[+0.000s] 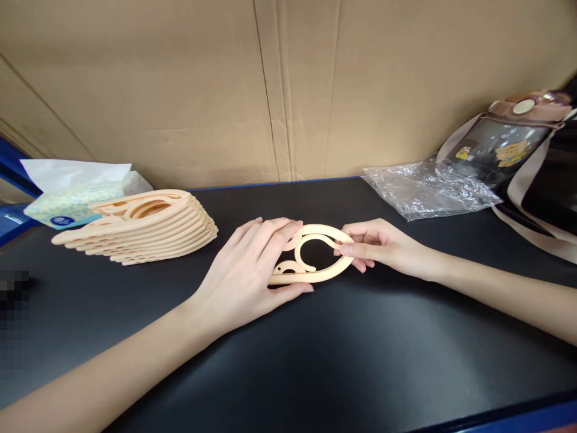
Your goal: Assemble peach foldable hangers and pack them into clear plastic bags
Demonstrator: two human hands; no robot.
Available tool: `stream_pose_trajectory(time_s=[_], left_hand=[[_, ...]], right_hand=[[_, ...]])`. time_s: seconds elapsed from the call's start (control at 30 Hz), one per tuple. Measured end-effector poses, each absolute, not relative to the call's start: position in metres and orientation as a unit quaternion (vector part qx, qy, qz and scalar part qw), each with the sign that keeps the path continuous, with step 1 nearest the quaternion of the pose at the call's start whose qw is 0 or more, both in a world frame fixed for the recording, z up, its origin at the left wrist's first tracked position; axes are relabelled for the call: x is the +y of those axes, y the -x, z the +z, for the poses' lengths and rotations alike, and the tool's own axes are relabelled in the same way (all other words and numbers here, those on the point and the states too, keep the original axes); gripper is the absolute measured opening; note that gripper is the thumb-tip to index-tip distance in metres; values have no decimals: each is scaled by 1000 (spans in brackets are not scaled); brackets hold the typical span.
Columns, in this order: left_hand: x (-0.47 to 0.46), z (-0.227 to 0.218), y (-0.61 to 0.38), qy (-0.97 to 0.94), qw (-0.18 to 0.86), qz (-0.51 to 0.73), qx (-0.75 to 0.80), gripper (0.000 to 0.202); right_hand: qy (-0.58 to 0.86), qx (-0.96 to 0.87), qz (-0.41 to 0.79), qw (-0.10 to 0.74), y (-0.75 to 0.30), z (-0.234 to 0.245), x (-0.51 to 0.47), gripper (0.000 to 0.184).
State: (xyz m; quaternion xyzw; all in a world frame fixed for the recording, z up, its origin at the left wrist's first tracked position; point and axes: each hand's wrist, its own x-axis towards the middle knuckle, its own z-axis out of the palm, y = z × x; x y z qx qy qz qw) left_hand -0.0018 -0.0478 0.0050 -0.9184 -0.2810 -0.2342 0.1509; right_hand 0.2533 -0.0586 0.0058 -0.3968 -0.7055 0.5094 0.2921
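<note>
A peach plastic folding hanger (321, 272) lies folded on the black table (315, 349) at the centre. My left hand (252, 270) covers its left half, fingers laid over the top and thumb under the lower edge. My right hand (378, 245) pinches its right end, thumb and fingers closed on the rim. Both hands hold the same piece.
A stack of several identical peach hangers (144, 225) sits at the left. Behind it is a tissue pack (76, 189). A crumpled clear plastic bag (428, 189) and a dark drinking bottle with a strap (509, 144) lie at the right. A cardboard wall (279, 84) stands behind the table.
</note>
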Motion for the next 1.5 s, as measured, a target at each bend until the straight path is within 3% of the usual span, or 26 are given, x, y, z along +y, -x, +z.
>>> stream_pose_trajectory(time_s=[0.4, 1.0, 1.2, 1.5], left_hand=[[-46, 5, 2, 920, 181, -236, -256, 70], [-48, 6, 3, 945, 123, -227, -200, 62], [-50, 7, 3, 942, 118, -232, -212, 60], [-56, 32, 5, 914, 183, -265, -247, 56]], right_hand=[[378, -704, 530, 285, -254, 5, -58, 28], [343, -711, 558, 257, -254, 4, -58, 27], [340, -695, 528, 350, -253, 3, -57, 47], [380, -622, 555, 401, -252, -3, -52, 51]])
